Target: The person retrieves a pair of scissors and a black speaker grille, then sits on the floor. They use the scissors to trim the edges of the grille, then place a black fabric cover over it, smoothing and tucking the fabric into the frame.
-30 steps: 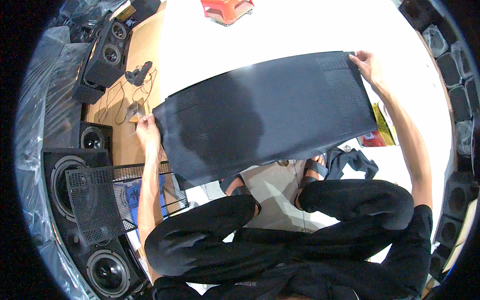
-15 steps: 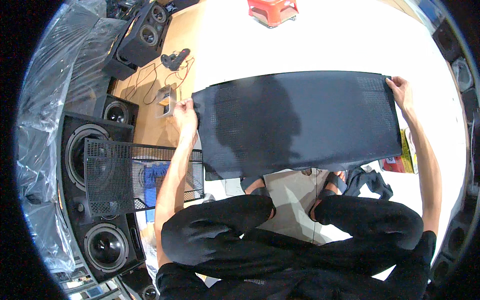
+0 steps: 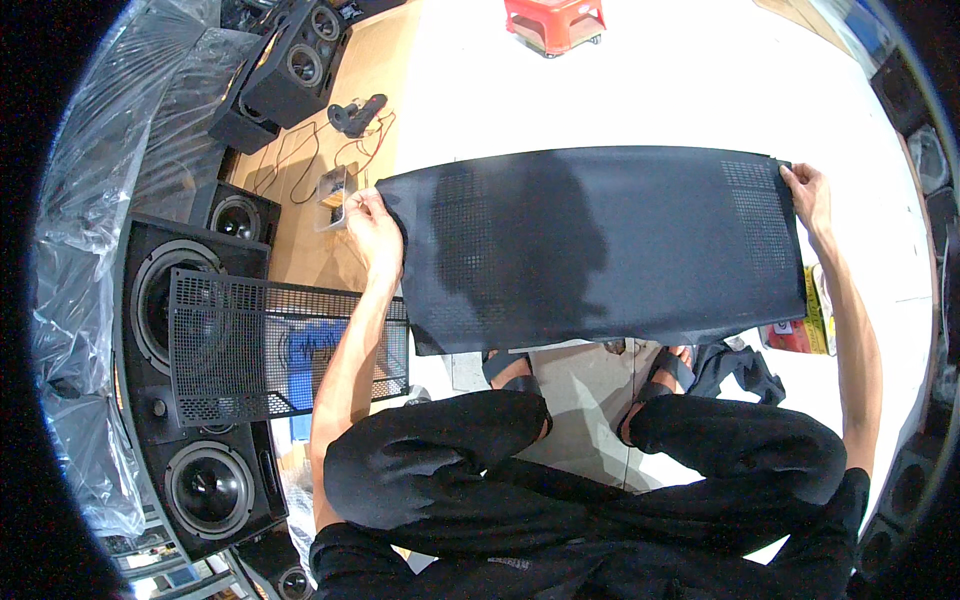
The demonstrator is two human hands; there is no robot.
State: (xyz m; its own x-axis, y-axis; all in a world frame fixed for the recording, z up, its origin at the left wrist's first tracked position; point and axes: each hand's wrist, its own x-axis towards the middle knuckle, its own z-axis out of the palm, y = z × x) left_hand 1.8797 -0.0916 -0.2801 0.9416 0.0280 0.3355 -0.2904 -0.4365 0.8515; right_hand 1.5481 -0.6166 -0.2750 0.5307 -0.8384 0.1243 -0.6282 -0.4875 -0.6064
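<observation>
A wide sheet of black speaker cloth (image 3: 640,250) is stretched between my hands, with a perforated grille showing faintly through it at the left and right sides. My left hand (image 3: 374,235) pinches its far left corner between thumb and fingers. At the far right corner, my right hand (image 3: 808,190) grips the cloth's edge the same way. The near edge hangs loose and slightly wavy above my feet. To the left of it, partly behind my left forearm, lies a bare black perforated metal grille (image 3: 220,345) across a large speaker cabinet (image 3: 140,400).
Smaller speakers (image 3: 290,70) stand at the far left beside plastic sheeting (image 3: 100,180). A black tool (image 3: 357,116) with cords and a clear plastic box (image 3: 332,200) sit on a wooden board. A red stool (image 3: 556,25) is far ahead. Dark cloth (image 3: 740,370) lies by my right foot.
The cloth's left corner has shifted slightly left and its weave looks tauter and flatter. My left hand has turned a little; my right hand has moved slightly right and nearer. Both keep their hold.
</observation>
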